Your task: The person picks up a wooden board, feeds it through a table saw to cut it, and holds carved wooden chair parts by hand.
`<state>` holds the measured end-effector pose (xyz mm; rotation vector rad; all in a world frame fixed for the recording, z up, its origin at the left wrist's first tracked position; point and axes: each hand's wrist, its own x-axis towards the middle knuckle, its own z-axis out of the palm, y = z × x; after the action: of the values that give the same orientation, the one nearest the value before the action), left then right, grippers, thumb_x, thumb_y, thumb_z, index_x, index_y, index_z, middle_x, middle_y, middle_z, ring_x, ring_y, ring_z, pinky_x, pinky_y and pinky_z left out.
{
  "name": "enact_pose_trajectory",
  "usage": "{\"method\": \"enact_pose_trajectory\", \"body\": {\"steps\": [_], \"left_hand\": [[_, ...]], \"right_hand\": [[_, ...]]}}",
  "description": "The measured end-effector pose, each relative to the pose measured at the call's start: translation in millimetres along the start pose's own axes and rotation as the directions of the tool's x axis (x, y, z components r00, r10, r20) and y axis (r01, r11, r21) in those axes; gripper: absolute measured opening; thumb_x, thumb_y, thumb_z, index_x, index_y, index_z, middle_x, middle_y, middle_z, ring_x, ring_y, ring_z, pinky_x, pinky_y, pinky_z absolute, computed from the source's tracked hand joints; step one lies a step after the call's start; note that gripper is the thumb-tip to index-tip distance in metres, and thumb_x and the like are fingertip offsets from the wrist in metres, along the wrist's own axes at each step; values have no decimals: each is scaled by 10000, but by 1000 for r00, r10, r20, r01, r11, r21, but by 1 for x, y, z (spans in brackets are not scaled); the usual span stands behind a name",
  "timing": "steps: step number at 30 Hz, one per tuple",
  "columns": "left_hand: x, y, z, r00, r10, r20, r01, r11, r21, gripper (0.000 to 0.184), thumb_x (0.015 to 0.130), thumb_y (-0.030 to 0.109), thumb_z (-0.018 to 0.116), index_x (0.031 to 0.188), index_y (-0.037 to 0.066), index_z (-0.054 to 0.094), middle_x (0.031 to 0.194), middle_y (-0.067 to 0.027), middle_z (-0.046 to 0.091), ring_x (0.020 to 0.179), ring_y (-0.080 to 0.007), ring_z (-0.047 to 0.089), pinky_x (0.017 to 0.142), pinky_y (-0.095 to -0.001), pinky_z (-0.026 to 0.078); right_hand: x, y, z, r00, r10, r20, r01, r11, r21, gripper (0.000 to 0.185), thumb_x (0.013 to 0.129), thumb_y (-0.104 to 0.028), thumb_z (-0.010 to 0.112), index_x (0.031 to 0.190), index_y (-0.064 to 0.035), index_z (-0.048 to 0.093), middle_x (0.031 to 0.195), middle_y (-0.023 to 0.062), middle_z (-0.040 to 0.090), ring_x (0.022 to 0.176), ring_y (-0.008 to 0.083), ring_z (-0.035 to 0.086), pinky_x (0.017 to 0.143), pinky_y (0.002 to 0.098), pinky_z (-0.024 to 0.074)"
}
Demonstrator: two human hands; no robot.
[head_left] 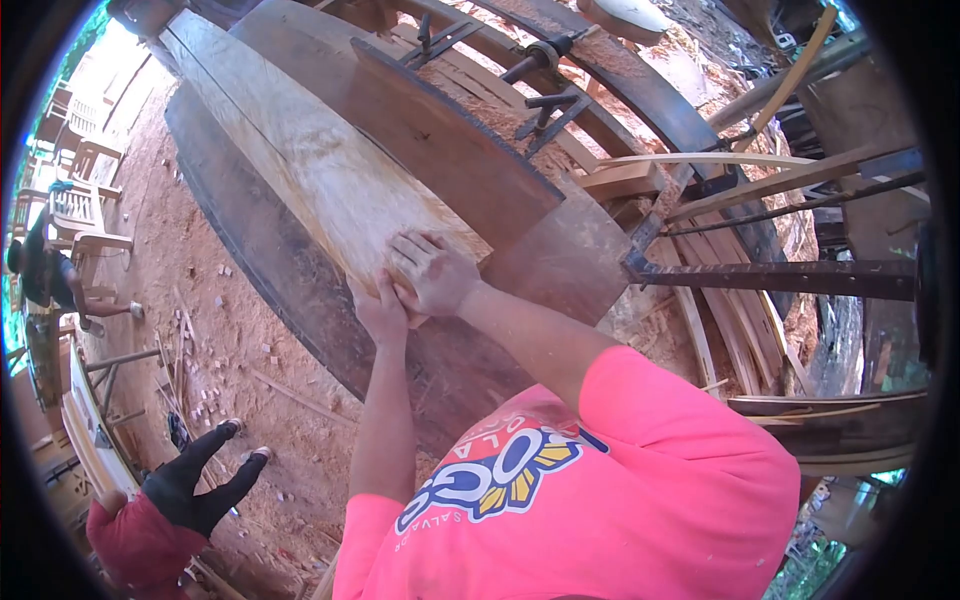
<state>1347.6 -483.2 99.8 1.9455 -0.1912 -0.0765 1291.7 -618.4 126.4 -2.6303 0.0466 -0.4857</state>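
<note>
A long, pale wooden board (330, 165) lies lengthwise on a dark metal machine table (240, 215), its far end reaching a dark block (145, 15) at the top left. At the near end of the board, my left hand (381, 312) grips its left corner, with part of the fingers hidden. Beside it, my right hand (435, 272) rests on the board's top face, palm down with fingers spread. My two hands touch each other. A brown upright plate (460, 130) runs along the right side of the board.
Metal clamp handles (548, 115) and curved beams are at the upper right. A dark metal bar (780, 280) juts in from the right, above stacked wood strips (735, 330). Sawdust and offcuts cover the ground (220, 290). A person in red (150, 535) is at the lower left; another sits farther left, near chairs (80, 210).
</note>
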Motion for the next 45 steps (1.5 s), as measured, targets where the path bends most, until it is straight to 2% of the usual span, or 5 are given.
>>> {"method": "enact_pose_trajectory", "body": {"steps": [14,17,26,38,45], "left_hand": [[59,1,-6,1000,-17,-9,17,999,42,579,974,263,633,1412,-69,449,1212,-336,627,1139,-458,617,961,-461,483],[77,-10,-4,1000,15,-27,-14,999,35,583,970,271,637,1412,-62,453,1190,-332,640,1119,-460,628,947,-458,492],[132,-24,-4,997,51,-55,-46,994,95,643,968,335,644,1442,-48,438,1224,-318,639,1159,-441,623,957,-446,491],[203,-15,-8,997,-30,-66,36,996,86,637,968,365,644,1439,-20,456,1208,-304,654,1146,-427,638,955,-443,495],[241,-40,-39,998,-18,-54,27,985,171,601,952,376,666,1393,-5,521,1089,-280,703,1049,-406,688,882,-438,527]], "right_hand": [[56,4,17,1000,4,16,-4,1000,-31,559,923,-389,543,1318,2,602,1412,149,566,1373,269,473,1174,411,310],[71,9,30,999,2,-42,-3,1000,-25,554,861,-364,631,1298,-25,618,1398,137,577,1353,271,495,1150,421,346],[118,20,47,1000,-4,-21,3,1000,-27,565,880,-384,601,1311,-19,608,1411,144,568,1359,274,491,1155,415,343],[191,34,73,1000,-22,-13,21,998,-54,567,886,-392,591,1310,-15,614,1423,130,567,1365,261,488,1174,405,315],[220,9,100,998,-29,-64,24,997,-74,553,855,-367,622,1273,-4,625,1371,145,589,1359,276,479,1169,422,311]]}}
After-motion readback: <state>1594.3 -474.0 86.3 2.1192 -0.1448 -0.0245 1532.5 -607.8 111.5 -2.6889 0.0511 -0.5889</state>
